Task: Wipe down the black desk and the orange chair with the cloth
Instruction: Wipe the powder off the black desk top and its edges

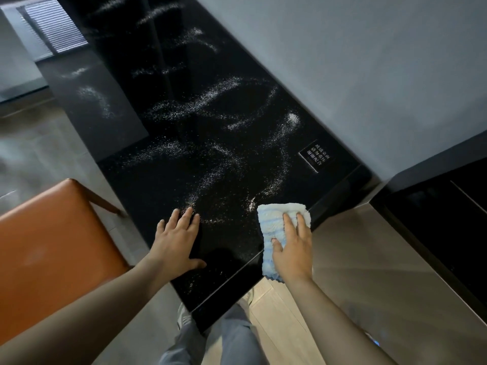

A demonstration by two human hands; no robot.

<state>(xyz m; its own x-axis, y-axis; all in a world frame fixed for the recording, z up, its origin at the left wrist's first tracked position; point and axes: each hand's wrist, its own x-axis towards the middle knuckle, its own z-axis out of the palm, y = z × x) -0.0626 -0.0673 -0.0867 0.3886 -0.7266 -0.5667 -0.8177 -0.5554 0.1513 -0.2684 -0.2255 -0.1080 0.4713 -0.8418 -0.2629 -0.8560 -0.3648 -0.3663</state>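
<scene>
The glossy black desk (184, 164) runs from the near centre toward the far left, streaked with white powder. My right hand (292, 248) lies flat on a light blue and white cloth (274, 222) at the desk's near right edge, pressing it down. My left hand (176, 241) rests flat on the desk's near left side, fingers spread, holding nothing. The orange chair (52, 246) stands at the lower left beside the desk, its seat facing up.
A small black sign with white lettering (316, 155) lies on the desk near the grey wall (369, 75). A brushed metal counter (369, 259) and a dark cabinet (448, 206) lie to the right. My legs and shoes show below on the pale floor.
</scene>
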